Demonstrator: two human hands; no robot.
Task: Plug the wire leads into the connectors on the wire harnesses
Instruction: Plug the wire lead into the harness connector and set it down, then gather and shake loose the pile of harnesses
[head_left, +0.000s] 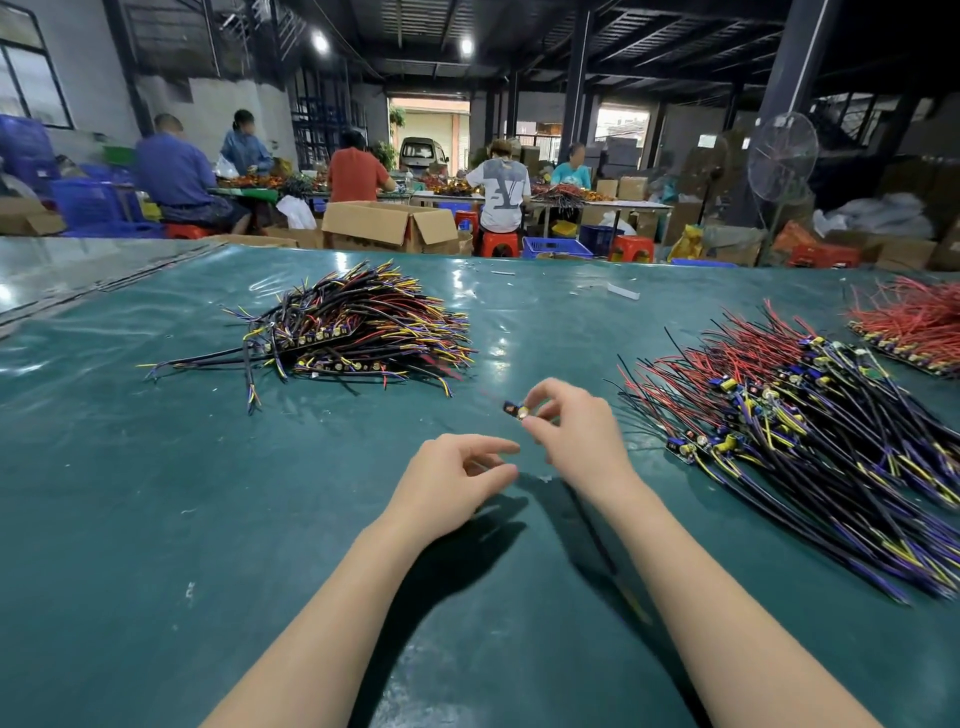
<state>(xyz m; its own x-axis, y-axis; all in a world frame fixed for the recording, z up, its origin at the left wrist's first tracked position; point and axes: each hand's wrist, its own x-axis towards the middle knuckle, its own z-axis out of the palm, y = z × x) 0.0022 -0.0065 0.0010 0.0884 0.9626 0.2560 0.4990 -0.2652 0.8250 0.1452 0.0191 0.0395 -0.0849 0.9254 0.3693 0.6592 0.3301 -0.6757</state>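
My right hand pinches a small connector board with a blue part and a pale round part, held above the green table. Its dark lead trails blurred under my right forearm. My left hand hovers just below and left of it, fingers curled, thumb and forefinger close together; nothing visible in it. A pile of harnesses with black, red, yellow and purple wires lies far left. A bigger pile of boards with red and black leads lies at the right.
A third bundle of red wires lies at the far right edge. White scraps sit near the table's far side. Beyond it, people sit at benches among cardboard boxes, red stools and a standing fan.
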